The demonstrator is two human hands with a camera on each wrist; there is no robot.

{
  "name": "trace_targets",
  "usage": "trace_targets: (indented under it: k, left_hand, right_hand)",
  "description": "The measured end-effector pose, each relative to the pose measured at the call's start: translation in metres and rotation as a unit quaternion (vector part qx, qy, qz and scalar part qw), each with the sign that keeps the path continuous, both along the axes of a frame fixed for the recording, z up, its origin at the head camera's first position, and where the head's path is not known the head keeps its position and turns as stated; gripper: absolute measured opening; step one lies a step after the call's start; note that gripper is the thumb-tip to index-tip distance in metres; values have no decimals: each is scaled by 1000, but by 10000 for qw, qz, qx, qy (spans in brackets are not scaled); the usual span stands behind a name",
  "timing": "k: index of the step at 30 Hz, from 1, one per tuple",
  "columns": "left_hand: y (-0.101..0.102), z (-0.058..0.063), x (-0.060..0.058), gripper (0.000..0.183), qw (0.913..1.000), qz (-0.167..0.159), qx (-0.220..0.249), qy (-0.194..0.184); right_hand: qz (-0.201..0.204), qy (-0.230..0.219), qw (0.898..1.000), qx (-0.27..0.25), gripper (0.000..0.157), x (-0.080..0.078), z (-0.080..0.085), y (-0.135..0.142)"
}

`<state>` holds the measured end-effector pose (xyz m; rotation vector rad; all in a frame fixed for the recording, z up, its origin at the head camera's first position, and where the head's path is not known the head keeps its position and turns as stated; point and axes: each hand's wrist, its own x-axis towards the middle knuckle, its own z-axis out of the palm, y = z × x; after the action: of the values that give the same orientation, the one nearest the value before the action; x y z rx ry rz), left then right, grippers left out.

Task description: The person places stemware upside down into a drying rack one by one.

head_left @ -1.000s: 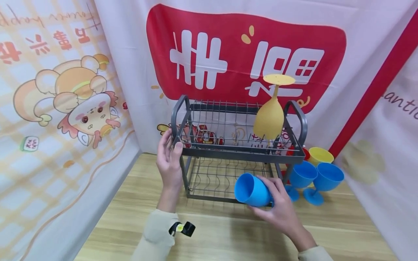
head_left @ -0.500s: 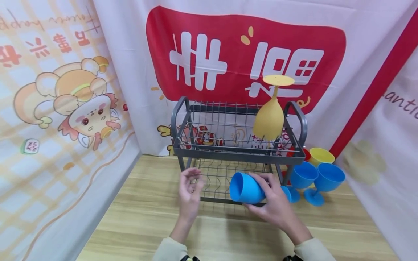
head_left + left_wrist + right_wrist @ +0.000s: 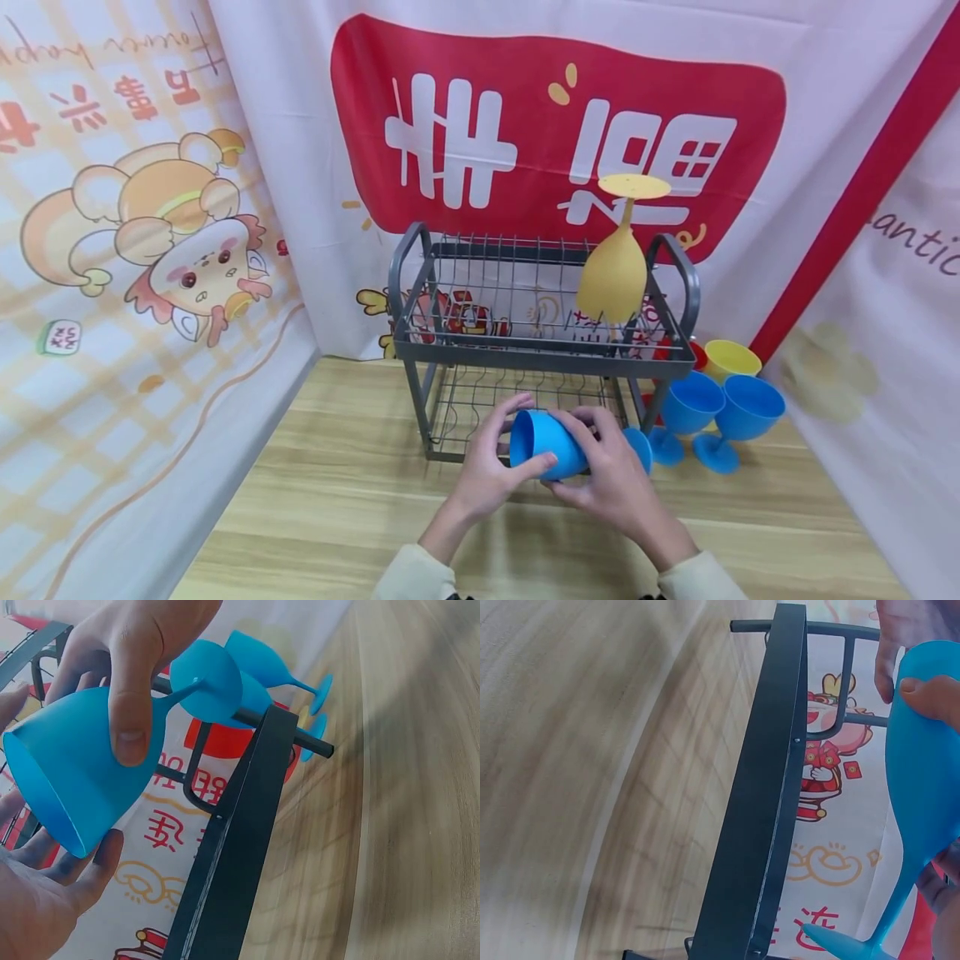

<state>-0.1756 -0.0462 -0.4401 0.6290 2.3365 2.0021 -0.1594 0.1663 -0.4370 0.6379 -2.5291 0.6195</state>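
A blue plastic goblet [image 3: 553,440] is held tilted on its side in front of the rack, its open mouth toward the left. My right hand [image 3: 617,473] grips its bowl near the stem, thumb lying along the side in the left wrist view. At the mouth end, my left hand [image 3: 486,473] has its thumb over the bowl and its fingers round the far side of the rim. The right wrist view shows the goblet's stem [image 3: 891,907] pointing down. Behind, a two-tier dark grey dish rack [image 3: 540,358] carries an upside-down yellow goblet [image 3: 611,279] on its upper tier.
To the right of the rack stand two upright blue goblets [image 3: 752,408], a yellow goblet [image 3: 732,360] and red ones partly hidden behind the rack. The wooden table [image 3: 315,517] extends in front. Printed cloth [image 3: 292,150] encloses the back and sides.
My left hand has left the rack's left upright and moved right to the goblet's rim. The right hand has shifted the goblet slightly left. The yellow goblet stays on the rack.
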Motion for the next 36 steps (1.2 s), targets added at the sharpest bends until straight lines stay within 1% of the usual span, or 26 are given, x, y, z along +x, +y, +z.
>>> trace_targets:
  k: [6,8,11,14,16,17,19,21,22,23,24,26,29,31,33,34,36]
  left_hand:
    - [0,1,2,65,9998,128,-174,10]
    - [1,1,3,62,9995,242,-187,-10]
    - [3,0,2,62,9988,467,-112,-22]
    - [5,-1,2,61,9972,753,2,7]
    - [5,0,1,60,9955,940,76,61]
    - [6,0,1,60,9948,1012,102,86]
    - [7,1,1,60,9939,1082,159,142]
    - [8,1,2,61,9942,1041,217,140]
    - [9,1,2,61,9947,988,248,119]
    - [10,0,2,62,9954,909,299,103]
    - [10,-1,2,62,9960,818,341,65]
    - [11,-4,3,65,9970,650,407,-53]
    - [11,-9,3,72,9980,409,424,-220]
    - [10,-12,3,79,9988,271,278,-306]
    - [8,-18,3,84,9993,185,-26,-334]
    - [8,-21,3,86,9991,159,-230,-305]
    - [8,-27,3,90,9978,103,-619,-230]
  right_hand:
    - [-117,94,9999,72,102,3,-3,-1]
    - [-185,169,9997,65,102,3,-5,-1]
    - [-338,401,9986,-109,101,5,-8,-1]
    - [-604,760,9941,-481,90,8,-13,-3]
    - [-849,910,9894,-751,76,10,-18,-4]
    - [-994,907,9871,-870,67,11,-20,-4]
    - [-1278,685,9833,-1097,47,14,-24,-6]
    - [-1408,127,9806,-1357,31,16,-26,-7]
    - [-1415,-200,9783,-1497,26,17,-27,-7]
    - [-1409,-582,9744,-1652,24,18,-28,-7]
    - [-1362,-954,9692,-1819,26,18,-28,-7]
    - [-1234,-1604,9552,-2159,32,19,-28,-6]
    - [-1142,-2280,9307,-2624,38,20,-27,-5]
    - [-1142,-2521,9176,-2854,43,22,-27,-4]
    - [-1149,-2677,9072,-3036,50,23,-27,-3]
    - [-1151,-2713,9045,-3081,54,24,-27,-2]
    - [-1141,-2708,9039,-3107,60,25,-29,-1]
